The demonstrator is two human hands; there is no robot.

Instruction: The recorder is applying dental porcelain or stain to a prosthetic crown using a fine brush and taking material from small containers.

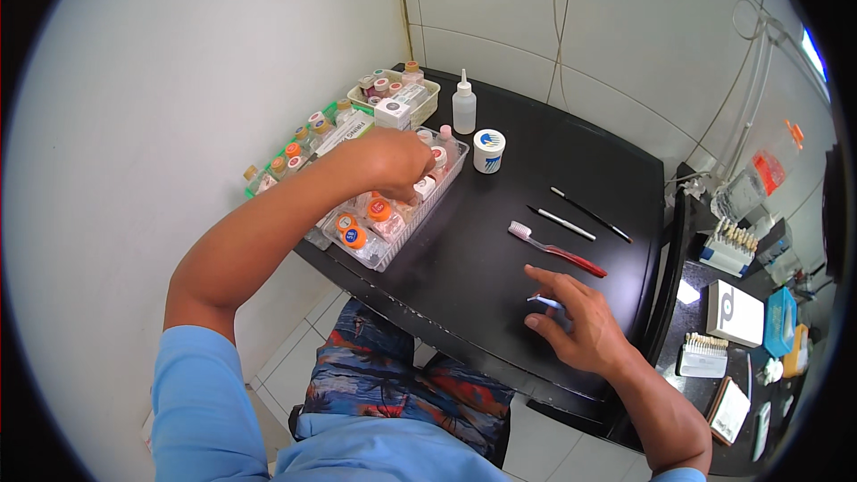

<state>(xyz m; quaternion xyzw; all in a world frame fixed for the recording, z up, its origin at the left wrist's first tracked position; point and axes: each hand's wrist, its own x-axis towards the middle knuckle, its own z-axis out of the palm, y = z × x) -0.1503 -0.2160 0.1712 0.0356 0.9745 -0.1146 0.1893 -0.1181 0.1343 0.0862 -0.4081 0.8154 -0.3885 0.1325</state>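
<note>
My left hand point(400, 165) reaches down into a white plastic basket point(412, 234) of small bottles. Its fingers are bent among the bottles beside a white cap; what they grip, if anything, is hidden. Bottles with orange caps point(378, 209) and a blue-topped bottle point(354, 237) stand at the basket's near end. Over the right part of the black table, my right hand point(578, 319) has its thumb and forefinger spread apart. A small pale blue and white stick point(544, 302) shows beneath its fingers; whether it touches the hand, I cannot tell. A red-handled toothbrush point(558, 251) lies just beyond.
Two slim brushes or pens, one white point(567, 224) and one black point(594, 216), lie farther back. A white jar point(488, 151) and a nozzle bottle point(464, 107) stand beside the baskets. On the right side counter are tooth shade guides point(704, 355) and a white box point(736, 313).
</note>
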